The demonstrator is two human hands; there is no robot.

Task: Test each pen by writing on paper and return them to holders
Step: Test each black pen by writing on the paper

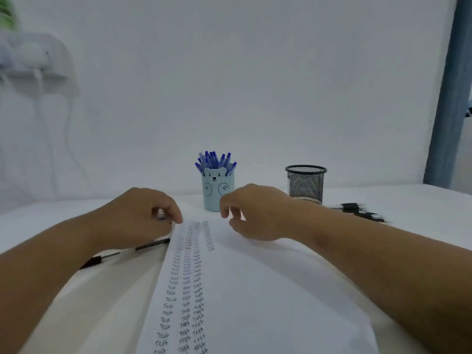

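Head view: paper [255, 290] bears "Test" columns; left hand [143, 215] fingers curled, grip unclear; right hand [255, 213] loose, empty.

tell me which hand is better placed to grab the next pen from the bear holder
Right, probably. The right hand hangs empty with loosely curled fingers right beside the bear holder full of blue pens. The left hand sits farther off at the paper edge, seemingly pinching something small.

Plain white wall [255, 72] filled background. White shelf [33, 60] was mounted upper left, cables [69, 129] hanging below, green foliage [6, 11] above. Blue-grey post [449, 98] stood right. White table [408, 200] spanned foreground. Light was soft, even.
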